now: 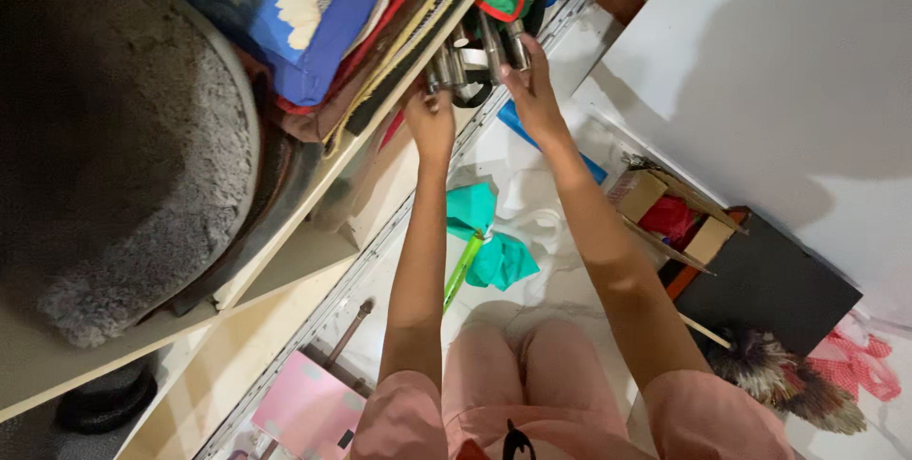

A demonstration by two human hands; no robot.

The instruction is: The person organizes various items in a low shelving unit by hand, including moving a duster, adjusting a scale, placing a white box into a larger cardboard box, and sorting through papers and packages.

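Both my arms reach up to a wardrobe shelf (285, 232). My left hand (429, 118) is closed around dark items at the shelf's edge, beside a bunch of metal hanger hooks (475, 56). My right hand (530, 89) grips the same metal bunch from the right, fingers wrapped on it. A stack of folded cloths (313, 13), blue with a flower print on top, red and striped ones under it, lies on the shelf just left of my hands. What exactly the left hand holds is hidden.
A grey fluffy rug (123, 165) fills the shelf at left. On the floor lie a teal cloth with a green stick (484, 241), a cardboard box (670, 218), a black board (769, 279), a brush (779, 365) and a pink box (304, 408).
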